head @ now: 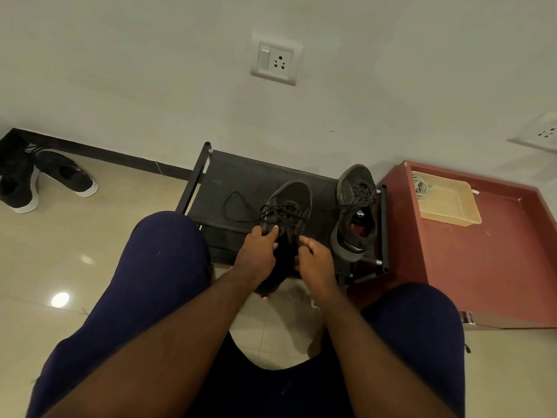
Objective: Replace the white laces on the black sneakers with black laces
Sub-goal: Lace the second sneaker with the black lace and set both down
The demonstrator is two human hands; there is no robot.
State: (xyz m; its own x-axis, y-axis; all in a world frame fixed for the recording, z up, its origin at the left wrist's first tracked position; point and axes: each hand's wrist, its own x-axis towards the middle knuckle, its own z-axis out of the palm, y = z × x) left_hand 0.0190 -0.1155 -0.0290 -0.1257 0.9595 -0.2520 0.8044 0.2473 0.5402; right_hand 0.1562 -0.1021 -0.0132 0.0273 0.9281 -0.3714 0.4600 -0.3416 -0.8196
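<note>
Left hand (259, 251) in a narrow grip pinching the sneaker (294, 193) beside its black lace (281, 213), right hand (316, 260) curled, hold unclear, shoe rack (241, 173) front edge.

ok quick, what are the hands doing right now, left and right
left hand: closed on the near sneaker, beside its lace
right hand: curled at the same sneaker, grip cannot be told
</note>
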